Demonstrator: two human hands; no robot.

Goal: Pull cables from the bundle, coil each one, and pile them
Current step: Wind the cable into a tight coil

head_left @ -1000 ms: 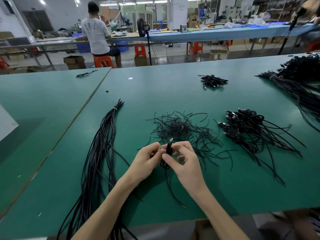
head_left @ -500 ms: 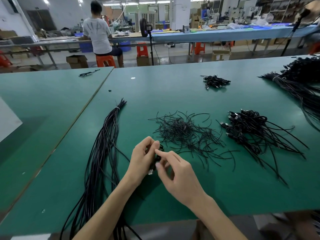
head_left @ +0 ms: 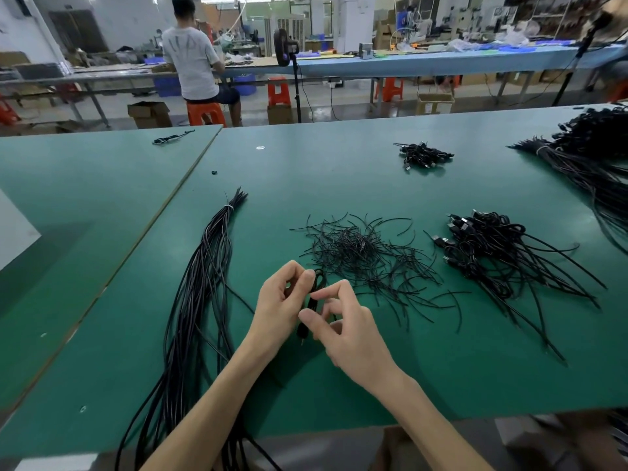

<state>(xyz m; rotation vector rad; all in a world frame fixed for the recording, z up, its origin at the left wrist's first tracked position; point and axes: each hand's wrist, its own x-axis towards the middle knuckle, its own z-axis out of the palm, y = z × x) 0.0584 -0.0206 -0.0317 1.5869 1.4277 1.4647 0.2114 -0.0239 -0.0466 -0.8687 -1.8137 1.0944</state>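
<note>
**Both hands on one small coil at the near middle of the table**

We see the left hand (head_left: 283, 302) and the right hand (head_left: 351, 333) meeting over the green table (head_left: 339, 178), with a black cable (head_left: 317, 280) wound into a small coil between them. The left hand's fingers are curled and its thumb and forefinger pinch the upper part of the coil. The right hand's thumb and forefinger close on the coil from the 4 o'clock side, while its other fingers are loosely bent behind. A plug end (head_left: 301, 331) pokes down out of the grip toward 6 o'clock, just above the table.

Taking the hands as the centre, the long bundle (head_left: 200, 290) of black cables lies at 9 o'clock. It runs from a pale tie near its far tip at 11 o'clock down past the table's near edge at 7 o'clock. A loose scatter of short thin black strands (head_left: 360, 249) lies at 1 o'clock, just beyond the fingertips. The pile of coiled cables (head_left: 486, 246), plugs toward us and tails fanned out, sits at 2 o'clock, well apart from the hands. A smaller heap (head_left: 424, 154) rests farther off at 1 o'clock, and a second big bundle (head_left: 594, 164) lies at the table's far right.
</note>
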